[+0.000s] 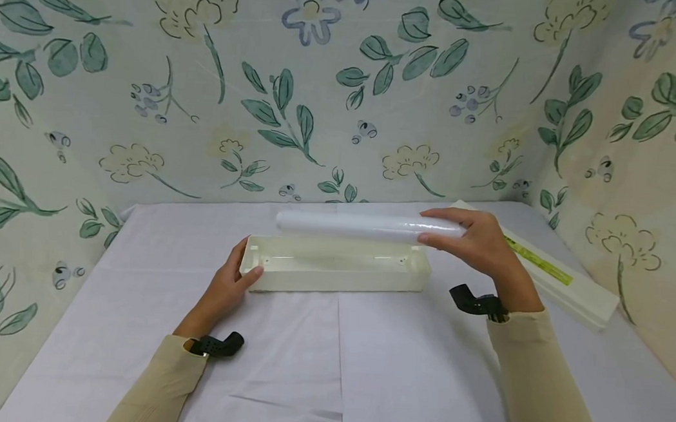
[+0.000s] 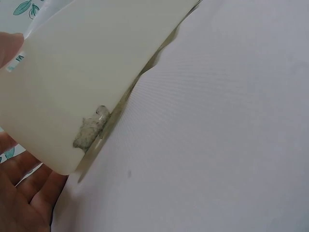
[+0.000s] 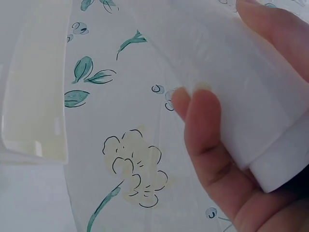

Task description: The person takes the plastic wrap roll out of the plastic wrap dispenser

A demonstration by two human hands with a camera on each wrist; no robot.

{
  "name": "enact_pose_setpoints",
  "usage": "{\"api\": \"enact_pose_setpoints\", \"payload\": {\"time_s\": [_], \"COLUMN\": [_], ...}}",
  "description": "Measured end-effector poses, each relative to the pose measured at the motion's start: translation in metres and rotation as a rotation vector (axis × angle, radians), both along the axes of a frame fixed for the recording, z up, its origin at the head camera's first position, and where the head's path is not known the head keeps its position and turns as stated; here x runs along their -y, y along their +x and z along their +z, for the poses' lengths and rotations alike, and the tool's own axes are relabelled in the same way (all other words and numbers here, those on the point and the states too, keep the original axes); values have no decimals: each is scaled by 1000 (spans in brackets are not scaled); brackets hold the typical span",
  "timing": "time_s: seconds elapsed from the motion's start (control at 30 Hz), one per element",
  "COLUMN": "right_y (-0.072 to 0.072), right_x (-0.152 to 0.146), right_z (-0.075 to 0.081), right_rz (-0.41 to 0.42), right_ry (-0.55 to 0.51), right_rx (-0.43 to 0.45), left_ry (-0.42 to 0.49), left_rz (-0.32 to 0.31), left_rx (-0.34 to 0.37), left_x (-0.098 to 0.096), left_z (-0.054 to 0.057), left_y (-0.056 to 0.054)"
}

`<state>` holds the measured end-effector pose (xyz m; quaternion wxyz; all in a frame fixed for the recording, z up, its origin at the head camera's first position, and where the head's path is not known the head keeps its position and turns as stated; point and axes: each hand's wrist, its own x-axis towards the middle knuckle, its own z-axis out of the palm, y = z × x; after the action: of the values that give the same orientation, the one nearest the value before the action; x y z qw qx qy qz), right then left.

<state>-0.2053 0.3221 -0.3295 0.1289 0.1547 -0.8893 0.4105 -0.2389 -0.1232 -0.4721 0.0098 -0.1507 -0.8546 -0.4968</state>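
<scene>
A roll of clear plastic wrap (image 1: pixel 349 226) is held level just above and behind a long cream dispenser box (image 1: pixel 333 283). At its right end, my right hand (image 1: pixel 483 247) grips the roll between thumb and fingers; the right wrist view shows the core (image 3: pixel 280 166) sticking out past the film. My left hand (image 1: pixel 225 289) holds the box by its left end, thumb on the front wall. The box stands uncovered on the white cloth, its inside showing. In the left wrist view, a grey worn patch (image 2: pixel 91 131) marks the box near its lower edge.
A long cream lid (image 1: pixel 585 300) with a yellow-green label (image 1: pixel 538 259) lies slantwise at the right, behind my right forearm. White cloth (image 1: pixel 294 357) covers the table. Floral fabric (image 1: pixel 319 139) hangs behind and along both sides.
</scene>
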Motion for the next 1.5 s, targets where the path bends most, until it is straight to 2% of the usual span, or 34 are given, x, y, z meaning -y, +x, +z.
{"api": "enact_pose_setpoints", "payload": {"time_s": [0.4,0.9,1.5], "right_y": [0,-4,-5], "right_x": [-10,-26,-32], "right_z": [3,1,1], "right_rz": [-61,-134,-213], "right_ry": [9,33,57], "right_rx": [-11,-31,-29], "left_ry": [11,6,5], "left_rz": [-6,-8,3], "left_rx": [5,26,9], "left_x": [-1,0,0], "left_z": [2,0,-1], "left_y": [2,-2,1]}}
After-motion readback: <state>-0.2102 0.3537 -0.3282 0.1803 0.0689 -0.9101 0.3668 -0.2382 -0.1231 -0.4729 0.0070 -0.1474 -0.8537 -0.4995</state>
